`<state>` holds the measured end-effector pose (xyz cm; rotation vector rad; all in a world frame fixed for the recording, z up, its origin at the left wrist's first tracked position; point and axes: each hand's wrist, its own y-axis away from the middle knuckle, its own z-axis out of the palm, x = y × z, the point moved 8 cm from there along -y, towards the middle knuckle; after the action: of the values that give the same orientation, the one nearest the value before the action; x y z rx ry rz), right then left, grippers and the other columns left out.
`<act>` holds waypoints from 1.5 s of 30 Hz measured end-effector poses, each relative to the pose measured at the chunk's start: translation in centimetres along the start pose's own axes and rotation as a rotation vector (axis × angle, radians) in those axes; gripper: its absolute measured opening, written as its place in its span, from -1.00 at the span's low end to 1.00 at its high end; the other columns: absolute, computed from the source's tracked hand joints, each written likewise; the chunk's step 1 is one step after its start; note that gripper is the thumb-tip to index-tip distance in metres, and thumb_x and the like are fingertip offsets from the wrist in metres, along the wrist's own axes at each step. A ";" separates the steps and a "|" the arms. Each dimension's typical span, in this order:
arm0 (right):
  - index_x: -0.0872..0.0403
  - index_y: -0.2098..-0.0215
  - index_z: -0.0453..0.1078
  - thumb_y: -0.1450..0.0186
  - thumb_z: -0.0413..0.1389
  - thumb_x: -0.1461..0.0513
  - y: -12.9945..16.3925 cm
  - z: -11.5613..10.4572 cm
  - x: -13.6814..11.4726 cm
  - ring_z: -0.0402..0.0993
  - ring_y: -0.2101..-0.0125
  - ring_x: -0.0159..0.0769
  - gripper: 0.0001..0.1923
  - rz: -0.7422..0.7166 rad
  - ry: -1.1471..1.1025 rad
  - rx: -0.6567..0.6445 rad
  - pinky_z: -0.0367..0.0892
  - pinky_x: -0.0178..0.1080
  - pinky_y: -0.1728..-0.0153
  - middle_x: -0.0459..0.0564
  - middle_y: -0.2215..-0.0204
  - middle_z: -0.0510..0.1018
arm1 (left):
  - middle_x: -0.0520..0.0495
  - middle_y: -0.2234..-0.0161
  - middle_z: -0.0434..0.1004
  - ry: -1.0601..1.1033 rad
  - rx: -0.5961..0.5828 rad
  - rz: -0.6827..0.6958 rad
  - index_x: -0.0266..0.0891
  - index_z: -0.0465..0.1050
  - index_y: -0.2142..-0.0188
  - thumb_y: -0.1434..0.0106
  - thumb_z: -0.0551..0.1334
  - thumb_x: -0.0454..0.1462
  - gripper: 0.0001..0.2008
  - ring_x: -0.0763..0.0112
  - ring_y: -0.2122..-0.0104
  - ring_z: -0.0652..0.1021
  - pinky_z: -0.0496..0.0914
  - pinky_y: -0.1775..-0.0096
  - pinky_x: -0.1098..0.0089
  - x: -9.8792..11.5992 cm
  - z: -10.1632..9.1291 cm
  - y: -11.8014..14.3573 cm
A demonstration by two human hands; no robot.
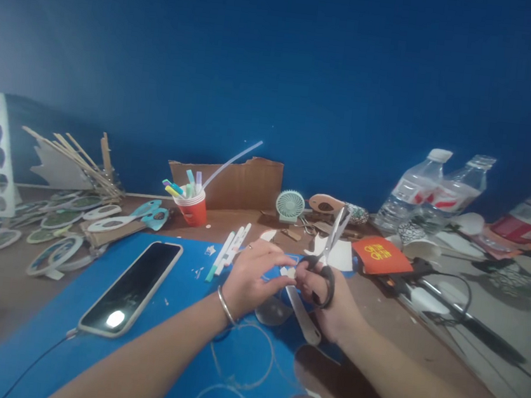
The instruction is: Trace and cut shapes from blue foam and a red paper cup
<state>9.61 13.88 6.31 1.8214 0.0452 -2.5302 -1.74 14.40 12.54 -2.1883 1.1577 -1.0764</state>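
Left hand (253, 275): fingers pinch a small pale paper piece (290, 272), thumb and forefinger closed on it. Bracelet at the wrist.
Right hand (331, 299): fingers threaded through the black handles of the scissors (328, 257) and gripping them; blades point up and away, parted, tips just past the paper piece. A longer pale strip (303, 312) hangs below the two hands.
Directly under the fingers: blue sheet (182, 343) with white cut outlines, lying on the desk (421, 344).
Left of the fingers, on the sheet: phone (133, 286), screen up, cable at its near end. Just beyond the left fingers: white pens (231, 246).
Farther beyond: red cup (193, 207) of markers, cardboard (243, 180), small green fan (290, 205).
Right of the fingers: orange card (381, 253), black cabled tool (428, 288), two water bottles (432, 189).
Far left: cut-out rings (56, 220), well apart from the hands.
Nothing lies between the hands and the paper piece.
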 end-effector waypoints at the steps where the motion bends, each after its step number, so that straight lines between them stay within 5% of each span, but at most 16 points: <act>1: 0.13 0.62 0.29 0.02 0.17 0.23 0.0 0.0 0.0 0.02 0.63 -0.48 -0.85 -0.003 0.005 0.001 -0.11 -0.34 0.62 -0.19 0.70 0.22 | -0.07 0.31 0.47 -0.001 -0.010 0.009 -0.19 0.46 0.24 -0.13 0.22 -0.15 -0.77 0.36 0.27 0.43 0.32 0.20 0.32 0.0 0.1 0.0; 15: 0.12 0.60 0.28 0.00 0.18 0.21 0.0 -0.5 0.0 0.05 0.62 -0.47 -0.82 -0.030 -0.010 0.059 -0.06 -0.34 0.59 -0.19 0.68 0.24 | -0.08 0.24 0.47 0.081 -0.145 -0.002 -0.13 0.39 0.06 -0.24 0.09 -0.23 -0.72 0.36 0.21 0.43 0.31 0.16 0.30 0.0 1.4 0.0; 29: 0.12 0.62 0.28 0.00 0.22 0.20 0.4 -0.2 0.2 0.05 0.64 -0.48 -0.78 -0.004 0.028 0.050 -0.05 -0.34 0.59 -0.22 0.73 0.22 | 0.00 0.34 0.46 0.210 -0.042 -0.312 -0.22 0.40 0.36 -0.20 0.13 -0.24 -0.88 0.43 0.30 0.42 0.28 0.23 0.39 -1.3 0.8 0.1; 39: 0.14 0.62 0.29 0.02 0.23 0.20 0.4 -0.7 0.4 0.08 0.61 -0.47 -0.78 -0.007 0.148 0.099 -0.02 -0.35 0.57 -0.21 0.71 0.24 | 0.01 0.49 0.44 0.361 -0.106 -0.633 -0.27 0.40 0.48 -0.13 0.15 -0.28 -0.88 0.44 0.43 0.41 0.28 0.35 0.43 -2.7 2.6 0.8; 45: 0.14 0.59 0.32 0.00 0.21 0.18 0.3 -1.1 0.1 0.07 0.62 -0.48 -0.80 -0.033 0.135 0.152 -0.01 -0.36 0.58 -0.21 0.69 0.28 | 0.04 0.54 0.40 0.371 -0.148 -0.650 -0.27 0.39 0.53 -0.11 0.17 -0.25 -0.85 0.46 0.47 0.37 0.25 0.38 0.45 -2.8 2.7 0.7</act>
<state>10.67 13.63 5.81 2.0605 -0.1188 -2.4915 -0.86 16.38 9.22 -2.6419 0.6671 -1.7672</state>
